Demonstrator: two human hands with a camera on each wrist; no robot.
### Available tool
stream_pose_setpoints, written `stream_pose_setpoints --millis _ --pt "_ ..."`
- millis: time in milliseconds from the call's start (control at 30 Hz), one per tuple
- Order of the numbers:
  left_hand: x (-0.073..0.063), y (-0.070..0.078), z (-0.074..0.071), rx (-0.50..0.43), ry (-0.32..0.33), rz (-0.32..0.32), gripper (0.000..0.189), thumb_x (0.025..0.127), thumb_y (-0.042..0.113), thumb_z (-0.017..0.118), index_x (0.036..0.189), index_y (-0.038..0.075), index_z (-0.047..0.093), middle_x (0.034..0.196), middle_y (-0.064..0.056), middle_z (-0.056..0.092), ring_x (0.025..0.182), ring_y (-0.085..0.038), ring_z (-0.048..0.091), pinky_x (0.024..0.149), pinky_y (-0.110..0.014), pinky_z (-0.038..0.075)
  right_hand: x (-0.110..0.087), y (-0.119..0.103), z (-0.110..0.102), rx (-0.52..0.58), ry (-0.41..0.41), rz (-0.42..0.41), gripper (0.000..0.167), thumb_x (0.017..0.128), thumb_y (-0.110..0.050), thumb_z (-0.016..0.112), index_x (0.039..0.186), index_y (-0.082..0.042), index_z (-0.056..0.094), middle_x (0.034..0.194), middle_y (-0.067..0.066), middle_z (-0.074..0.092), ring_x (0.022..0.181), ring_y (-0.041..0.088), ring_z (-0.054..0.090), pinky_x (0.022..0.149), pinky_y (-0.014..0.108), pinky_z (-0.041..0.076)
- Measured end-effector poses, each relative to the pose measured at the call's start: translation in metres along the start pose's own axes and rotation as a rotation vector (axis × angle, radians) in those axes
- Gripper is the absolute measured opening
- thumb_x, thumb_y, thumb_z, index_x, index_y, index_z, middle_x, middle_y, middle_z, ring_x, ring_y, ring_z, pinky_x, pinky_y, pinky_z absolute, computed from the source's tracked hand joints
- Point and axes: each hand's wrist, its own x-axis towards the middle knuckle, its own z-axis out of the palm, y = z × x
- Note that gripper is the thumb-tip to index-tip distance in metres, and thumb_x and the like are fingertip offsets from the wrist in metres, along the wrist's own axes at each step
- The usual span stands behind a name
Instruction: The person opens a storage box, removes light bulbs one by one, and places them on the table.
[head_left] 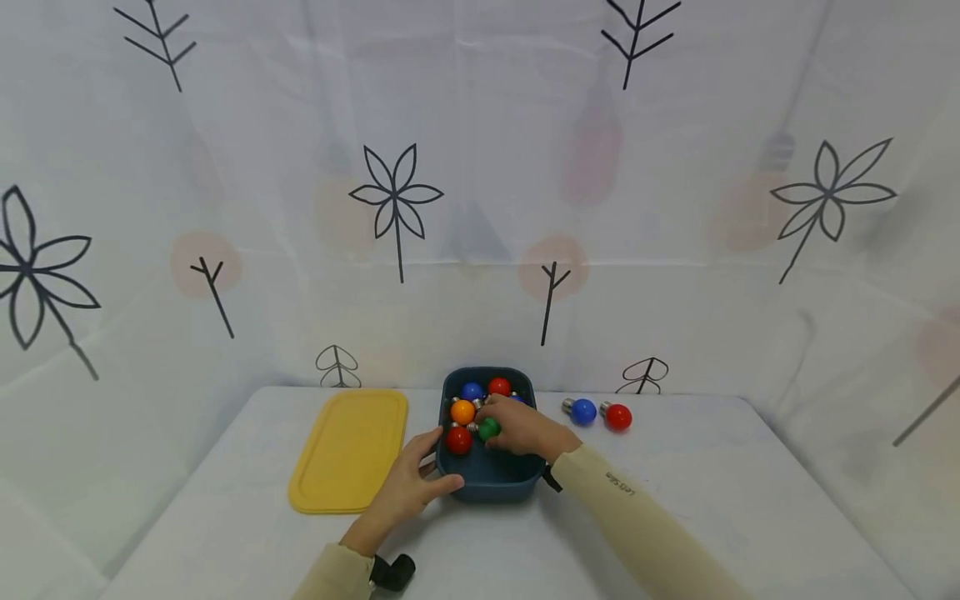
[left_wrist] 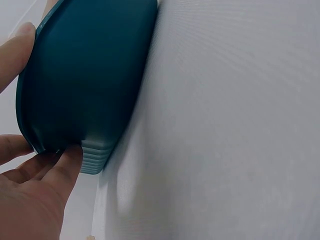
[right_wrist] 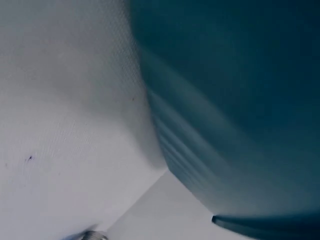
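Observation:
A dark teal plastic bin [head_left: 491,493] stands on the table with several coloured light bulbs inside. My left hand [head_left: 408,483] grips its near left corner; in the left wrist view the thumb lies at the rim and the fingers curl against the wall [left_wrist: 95,75]. My right hand [head_left: 521,429] reaches into the bin from the right, thumb and fingers around a green bulb [head_left: 489,428]. Beside it are an orange bulb [head_left: 462,412], a red bulb [head_left: 459,441], a blue bulb [head_left: 472,392] and another red bulb [head_left: 498,386]. The bin wall [right_wrist: 225,100] hides the right hand in the right wrist view.
To the left of the bin lies a flat yellow tray [head_left: 348,450]. On the right, a blue bulb [head_left: 583,412] and a red bulb [head_left: 618,417] rest on the white table [head_left: 712,492]. A patterned white curtain [head_left: 480,317] hangs behind the table.

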Motion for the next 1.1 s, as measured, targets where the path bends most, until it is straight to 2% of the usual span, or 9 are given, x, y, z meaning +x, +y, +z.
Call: stream_pose_setpoints --millis 133,300,767,1100 --pt "0.001 -0.005 0.001 -0.005 0.005 -0.001 0.083 0.082 0.03 0.076 0.148 0.006 0.033 0.148 -0.015 0.034 0.134 -0.033 0.036 0.103 -0.045 0.041 0.0 -0.004 0.001 -0.001 -0.024 -0.014 0.031 0.085 -0.021 0.074 0.115 -0.019 0.067 0.118 -0.001 0.055 0.101 0.014 0.053 0.097 0.038 0.049" --pt "0.001 -0.009 0.001 0.004 0.004 -0.008 0.085 0.081 0.034 0.076 0.148 0.007 0.032 0.149 -0.013 0.034 0.134 -0.033 0.035 0.103 -0.045 0.042 0.0 -0.006 0.004 -0.012 -0.03 -0.005 0.031 0.085 -0.023 0.074 0.115 -0.02 0.067 0.121 -0.001 0.056 0.105 0.015 0.053 0.099 0.039 0.048" --pt "0.004 -0.006 0.0 0.005 -0.004 0.01 0.082 0.082 0.032 0.075 0.148 0.007 0.033 0.148 -0.014 0.034 0.134 -0.033 0.036 0.102 -0.045 0.042 -0.005 -0.004 -0.007 0.003 0.018 0.004 0.035 0.085 -0.024 0.074 0.117 -0.016 0.067 0.12 0.0 0.057 0.104 0.017 0.053 0.099 0.041 0.047" --pt "0.002 -0.006 0.001 0.018 0.006 -0.002 0.084 0.082 0.033 0.076 0.148 0.006 0.032 0.148 -0.014 0.034 0.134 -0.033 0.036 0.103 -0.045 0.042 -0.021 -0.006 -0.029 0.032 0.079 0.015 0.04 0.085 -0.03 0.073 0.121 -0.015 0.065 0.113 0.0 0.056 0.093 0.016 0.052 0.083 0.031 0.054"
